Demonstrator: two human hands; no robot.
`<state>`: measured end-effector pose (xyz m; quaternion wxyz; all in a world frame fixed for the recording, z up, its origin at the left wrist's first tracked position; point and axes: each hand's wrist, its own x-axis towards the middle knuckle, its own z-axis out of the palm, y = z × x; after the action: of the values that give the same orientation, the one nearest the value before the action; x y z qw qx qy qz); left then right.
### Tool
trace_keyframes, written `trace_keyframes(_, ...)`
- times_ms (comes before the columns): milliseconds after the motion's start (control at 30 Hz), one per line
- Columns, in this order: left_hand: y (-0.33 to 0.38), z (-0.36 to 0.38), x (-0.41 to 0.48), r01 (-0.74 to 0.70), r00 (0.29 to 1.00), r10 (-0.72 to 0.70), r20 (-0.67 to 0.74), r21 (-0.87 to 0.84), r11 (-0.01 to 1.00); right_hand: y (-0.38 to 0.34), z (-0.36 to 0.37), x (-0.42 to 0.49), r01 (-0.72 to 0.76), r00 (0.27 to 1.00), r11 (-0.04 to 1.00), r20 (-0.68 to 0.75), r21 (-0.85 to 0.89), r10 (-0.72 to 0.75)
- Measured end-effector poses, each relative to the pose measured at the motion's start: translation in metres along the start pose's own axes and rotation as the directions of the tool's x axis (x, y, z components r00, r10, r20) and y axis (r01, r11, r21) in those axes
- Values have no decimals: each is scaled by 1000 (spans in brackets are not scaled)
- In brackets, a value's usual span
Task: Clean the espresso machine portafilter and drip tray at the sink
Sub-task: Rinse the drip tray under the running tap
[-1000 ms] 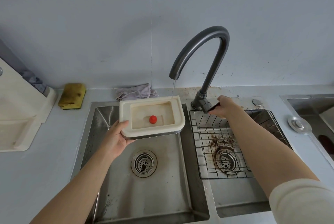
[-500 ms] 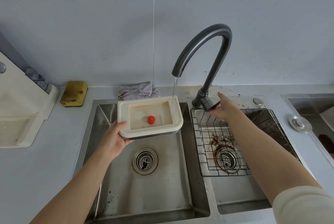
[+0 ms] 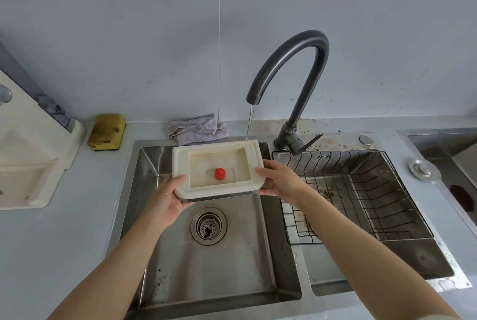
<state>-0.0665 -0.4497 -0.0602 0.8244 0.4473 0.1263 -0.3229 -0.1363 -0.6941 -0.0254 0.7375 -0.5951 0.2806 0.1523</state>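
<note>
A cream drip tray (image 3: 180,164) with a small red float (image 3: 220,173) in its hollow hangs over the left sink basin (image 3: 232,263). My left hand (image 3: 167,198) grips its near left corner from below, thumb on the rim. My right hand (image 3: 281,181) holds its right edge. A thin stream of water falls from the dark faucet (image 3: 294,61) onto the tray's far right corner. No portafilter is in view.
A wire rack (image 3: 374,190) with coffee grounds under it fills the right basin. A yellow sponge (image 3: 107,131) and a grey cloth (image 3: 197,128) lie behind the sink. The cream espresso machine (image 3: 28,159) stands at the left. Another sink (image 3: 444,149) lies at the far right.
My right hand has left the faucet lever and taken hold of the tray's right edge. The tray stays under the running water, held by my left hand.
</note>
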Motion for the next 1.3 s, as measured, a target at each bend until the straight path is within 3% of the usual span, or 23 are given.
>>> trace_keyframes(167, 0, -1, -3, 37, 996, -38, 83, 11, 999, 2, -1, -7, 22, 999, 1000, -31, -14, -23)
trace_keyframes(1300, -12, 61, 18, 84, 981, -138, 133, 350, 933, 1, -59, -46, 124, 973, 992, -202, 35, -115)
